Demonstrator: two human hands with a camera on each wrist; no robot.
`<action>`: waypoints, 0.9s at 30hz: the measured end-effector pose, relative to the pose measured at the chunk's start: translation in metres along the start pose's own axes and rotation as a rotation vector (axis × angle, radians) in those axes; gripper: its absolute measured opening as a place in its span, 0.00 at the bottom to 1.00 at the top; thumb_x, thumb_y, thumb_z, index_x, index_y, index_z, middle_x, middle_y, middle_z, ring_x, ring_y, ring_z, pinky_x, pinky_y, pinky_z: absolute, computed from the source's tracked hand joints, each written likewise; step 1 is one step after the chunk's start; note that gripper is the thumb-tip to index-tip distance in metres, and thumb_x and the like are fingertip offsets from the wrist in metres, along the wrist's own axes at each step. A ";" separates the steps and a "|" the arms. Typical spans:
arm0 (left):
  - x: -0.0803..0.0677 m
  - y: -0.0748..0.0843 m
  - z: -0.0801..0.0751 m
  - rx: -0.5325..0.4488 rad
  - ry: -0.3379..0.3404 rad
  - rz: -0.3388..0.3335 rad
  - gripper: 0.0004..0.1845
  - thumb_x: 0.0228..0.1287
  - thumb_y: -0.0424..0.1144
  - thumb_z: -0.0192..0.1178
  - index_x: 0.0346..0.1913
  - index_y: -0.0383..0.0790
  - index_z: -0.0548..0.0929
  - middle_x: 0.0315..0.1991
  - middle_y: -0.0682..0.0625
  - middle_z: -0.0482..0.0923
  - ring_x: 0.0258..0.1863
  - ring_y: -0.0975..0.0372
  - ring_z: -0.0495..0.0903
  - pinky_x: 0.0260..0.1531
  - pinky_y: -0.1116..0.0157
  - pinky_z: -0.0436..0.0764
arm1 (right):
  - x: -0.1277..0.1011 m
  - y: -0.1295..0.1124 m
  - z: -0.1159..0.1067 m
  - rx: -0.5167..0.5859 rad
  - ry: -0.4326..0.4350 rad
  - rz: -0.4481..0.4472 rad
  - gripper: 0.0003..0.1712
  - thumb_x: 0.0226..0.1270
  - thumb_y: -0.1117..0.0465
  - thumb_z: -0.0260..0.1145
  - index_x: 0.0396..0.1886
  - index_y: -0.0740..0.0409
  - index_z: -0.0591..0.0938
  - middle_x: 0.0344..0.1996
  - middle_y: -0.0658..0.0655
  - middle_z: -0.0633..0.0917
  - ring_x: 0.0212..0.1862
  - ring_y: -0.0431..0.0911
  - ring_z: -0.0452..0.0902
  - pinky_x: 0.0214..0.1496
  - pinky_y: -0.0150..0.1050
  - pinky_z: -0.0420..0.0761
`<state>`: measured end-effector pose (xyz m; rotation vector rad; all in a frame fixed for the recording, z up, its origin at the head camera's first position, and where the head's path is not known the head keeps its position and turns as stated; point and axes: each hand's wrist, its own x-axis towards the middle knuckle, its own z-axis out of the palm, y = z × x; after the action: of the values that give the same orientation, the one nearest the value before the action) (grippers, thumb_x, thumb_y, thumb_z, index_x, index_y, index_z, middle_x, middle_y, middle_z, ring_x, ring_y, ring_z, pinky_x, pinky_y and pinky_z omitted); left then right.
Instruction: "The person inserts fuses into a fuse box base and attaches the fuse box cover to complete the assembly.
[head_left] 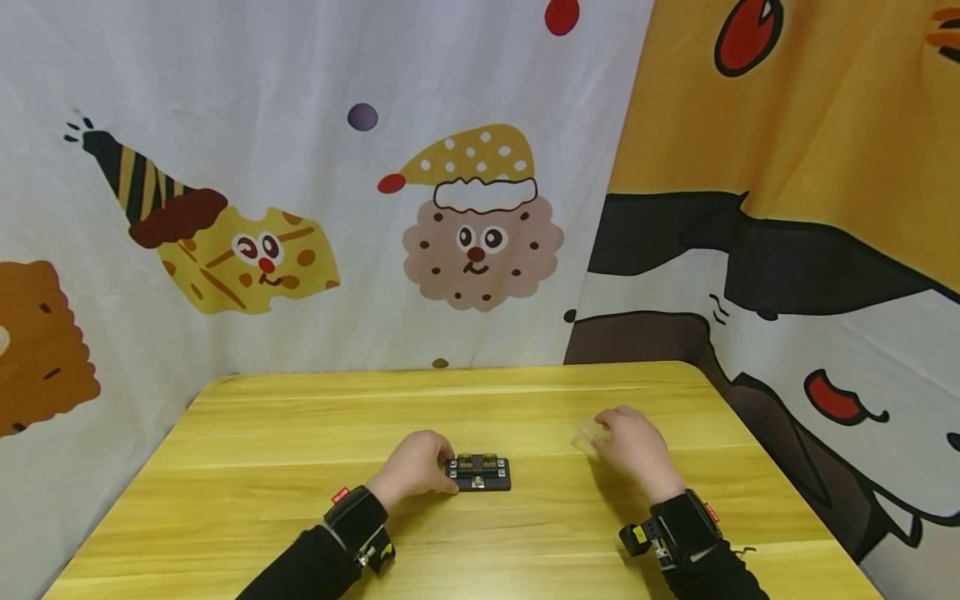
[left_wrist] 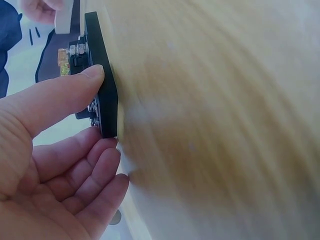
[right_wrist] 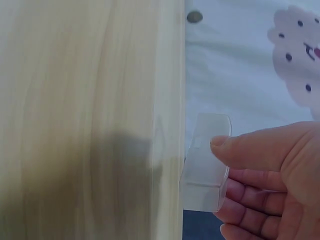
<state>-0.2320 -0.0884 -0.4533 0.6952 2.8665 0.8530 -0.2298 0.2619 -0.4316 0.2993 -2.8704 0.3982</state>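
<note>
A small black block (head_left: 480, 473) with screws and green-yellow parts on top lies on the yellow wooden table (head_left: 300, 433). My left hand (head_left: 416, 471) grips its left end; in the left wrist view the thumb (left_wrist: 75, 87) presses the top of the block (left_wrist: 102, 75) and the fingers (left_wrist: 85, 165) curl at its edge. My right hand (head_left: 633, 446) holds a clear plastic cover (head_left: 587, 435) to the right of the block, a little above the table. In the right wrist view the thumb (right_wrist: 250, 147) pinches the clear cover (right_wrist: 207, 162) against the fingers.
Printed cartoon curtains (head_left: 450, 208) hang close behind the table and along its right side. The table's far edge (head_left: 450, 372) and rounded right corner (head_left: 693, 371) are in view. Both wrists wear black camera bands (head_left: 360, 521).
</note>
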 end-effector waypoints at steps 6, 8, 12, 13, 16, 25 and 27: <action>-0.002 0.000 0.000 -0.003 0.002 -0.005 0.22 0.40 0.41 0.82 0.39 0.36 0.87 0.33 0.51 0.80 0.33 0.59 0.77 0.38 0.58 0.79 | 0.006 -0.023 0.012 0.041 0.018 -0.086 0.18 0.57 0.61 0.76 0.46 0.63 0.85 0.37 0.58 0.82 0.42 0.54 0.79 0.43 0.49 0.79; -0.002 -0.001 0.001 -0.003 0.003 -0.008 0.22 0.39 0.41 0.82 0.39 0.36 0.87 0.33 0.51 0.80 0.33 0.60 0.77 0.39 0.58 0.79 | 0.008 -0.032 0.016 0.060 0.014 -0.117 0.19 0.57 0.61 0.76 0.47 0.62 0.85 0.38 0.57 0.82 0.42 0.54 0.79 0.44 0.48 0.79; -0.003 -0.001 0.001 0.000 0.004 -0.005 0.23 0.39 0.41 0.82 0.39 0.36 0.87 0.33 0.52 0.80 0.33 0.60 0.77 0.39 0.58 0.79 | 0.009 -0.050 0.021 0.089 0.020 -0.166 0.19 0.56 0.61 0.77 0.47 0.61 0.85 0.37 0.56 0.82 0.42 0.52 0.78 0.45 0.47 0.78; -0.002 0.000 0.001 0.000 0.005 -0.003 0.23 0.39 0.41 0.82 0.39 0.36 0.87 0.33 0.52 0.80 0.33 0.60 0.77 0.39 0.58 0.79 | 0.010 -0.054 0.022 0.096 0.024 -0.178 0.18 0.56 0.62 0.77 0.46 0.61 0.86 0.37 0.56 0.82 0.42 0.52 0.78 0.45 0.47 0.78; -0.002 0.000 0.001 -0.001 0.006 -0.003 0.23 0.39 0.41 0.82 0.39 0.36 0.87 0.33 0.51 0.80 0.33 0.60 0.77 0.39 0.58 0.78 | 0.011 -0.065 0.024 0.110 0.033 -0.217 0.18 0.55 0.62 0.77 0.46 0.60 0.86 0.37 0.55 0.82 0.42 0.51 0.78 0.45 0.46 0.78; -0.001 0.000 0.000 -0.003 0.008 0.000 0.23 0.38 0.41 0.83 0.39 0.35 0.87 0.33 0.50 0.81 0.33 0.59 0.78 0.39 0.58 0.79 | 0.017 -0.097 0.024 0.143 0.030 -0.330 0.20 0.55 0.59 0.78 0.48 0.58 0.86 0.40 0.53 0.83 0.45 0.51 0.78 0.49 0.46 0.78; -0.001 0.000 -0.001 -0.008 0.007 0.001 0.23 0.38 0.41 0.83 0.39 0.35 0.87 0.33 0.50 0.81 0.33 0.59 0.78 0.39 0.58 0.79 | 0.018 -0.104 0.024 0.146 0.020 -0.350 0.20 0.56 0.59 0.77 0.49 0.58 0.86 0.41 0.53 0.83 0.46 0.51 0.78 0.50 0.46 0.78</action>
<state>-0.2315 -0.0892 -0.4530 0.6948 2.8678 0.8680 -0.2275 0.1541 -0.4247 0.8022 -2.6978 0.5367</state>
